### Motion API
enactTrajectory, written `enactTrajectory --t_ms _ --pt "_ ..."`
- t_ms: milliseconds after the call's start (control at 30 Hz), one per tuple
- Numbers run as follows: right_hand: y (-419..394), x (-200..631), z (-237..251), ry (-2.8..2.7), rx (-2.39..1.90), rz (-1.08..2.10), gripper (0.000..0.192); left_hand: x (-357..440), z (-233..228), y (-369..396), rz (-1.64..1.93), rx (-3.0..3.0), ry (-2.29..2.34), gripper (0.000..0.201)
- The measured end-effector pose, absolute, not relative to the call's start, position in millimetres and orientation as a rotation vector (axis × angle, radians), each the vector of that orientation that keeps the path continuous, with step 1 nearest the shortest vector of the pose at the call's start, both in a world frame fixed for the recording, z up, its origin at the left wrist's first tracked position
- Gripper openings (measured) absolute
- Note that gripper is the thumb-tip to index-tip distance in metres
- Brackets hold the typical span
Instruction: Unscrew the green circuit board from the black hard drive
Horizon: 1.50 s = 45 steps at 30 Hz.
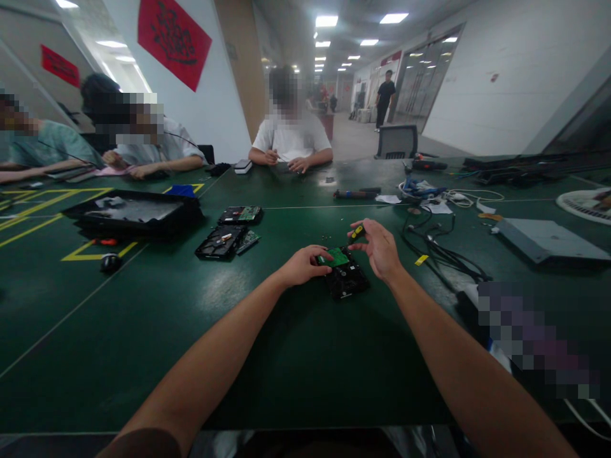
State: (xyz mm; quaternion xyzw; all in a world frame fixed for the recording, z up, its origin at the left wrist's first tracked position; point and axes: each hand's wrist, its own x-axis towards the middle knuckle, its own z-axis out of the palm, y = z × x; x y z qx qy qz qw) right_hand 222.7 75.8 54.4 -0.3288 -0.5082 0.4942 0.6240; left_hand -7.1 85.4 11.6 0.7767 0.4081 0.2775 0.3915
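Note:
A black hard drive [347,280] lies on the green table in front of me, a green circuit board [338,257] on its far half. My left hand [307,264] grips the drive's left side, its fingers over the edge of the board. Just right of the board, my right hand [377,249] holds a short yellow-and-black screwdriver [356,233] between thumb and fingers. The screwdriver's tip is too small to make out. A few tiny screws [326,238] seem to lie beyond the drive.
Left of my hands lie two more hard drives, one nearer [217,245] and one farther [241,214], beside a loose circuit board [248,242]. A black tray [133,213] stands farther left. Black cables [446,257] and a grey metal box [548,242] occupy the right. Several people sit across the table.

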Motion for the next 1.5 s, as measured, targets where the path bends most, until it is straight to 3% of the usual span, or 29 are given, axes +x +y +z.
enactTrajectory --t_ms 400,667,1033,1233,1500 --pt "75.2 221.3 55.0 -1.119 -0.685 1.206 0.035 -7.5 12.1 85.5 0.708 1.993 1.031 0.034" --pt "74.8 221.6 55.3 -1.148 -0.754 1.120 0.023 -6.8 9.8 86.4 0.714 1.982 1.031 0.033" --pt "74.6 222.3 55.9 -1.149 -0.708 1.172 0.035 -7.8 10.4 86.3 0.716 1.980 1.017 0.034" --pt "73.6 222.2 56.1 -1.178 -0.770 1.131 0.027 -7.3 11.2 86.5 0.711 1.977 1.021 0.034" --pt "73.1 221.5 57.7 -1.176 -0.712 1.192 0.034 -7.7 13.1 85.6 0.693 1.977 1.045 0.035"
